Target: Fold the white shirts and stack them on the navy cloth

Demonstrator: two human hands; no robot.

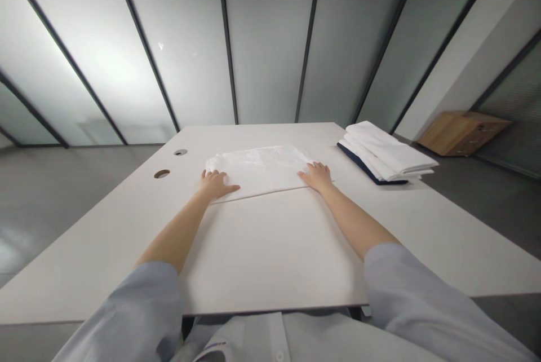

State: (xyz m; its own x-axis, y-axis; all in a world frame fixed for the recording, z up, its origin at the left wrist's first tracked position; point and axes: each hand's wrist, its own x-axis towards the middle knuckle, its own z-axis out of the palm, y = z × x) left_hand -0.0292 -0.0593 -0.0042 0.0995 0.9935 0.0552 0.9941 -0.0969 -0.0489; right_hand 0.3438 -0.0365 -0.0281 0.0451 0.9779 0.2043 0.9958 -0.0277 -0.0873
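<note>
A white cloth [260, 170] lies folded flat in the middle of the white table [270, 249]. My left hand [214, 184] rests on the cloth's near left corner, fingers stretched out and flat. On the near right corner lies my right hand [316, 176], also flat with fingers spread. Both palms press down on the fabric; neither hand grips it.
A stack of folded white cloths [386, 153] sits on a dark one at the table's far right. Two round cable holes [162, 173] are at the far left. A wooden cabinet [462, 132] stands on the floor at right. Glass wall panels rise behind the table.
</note>
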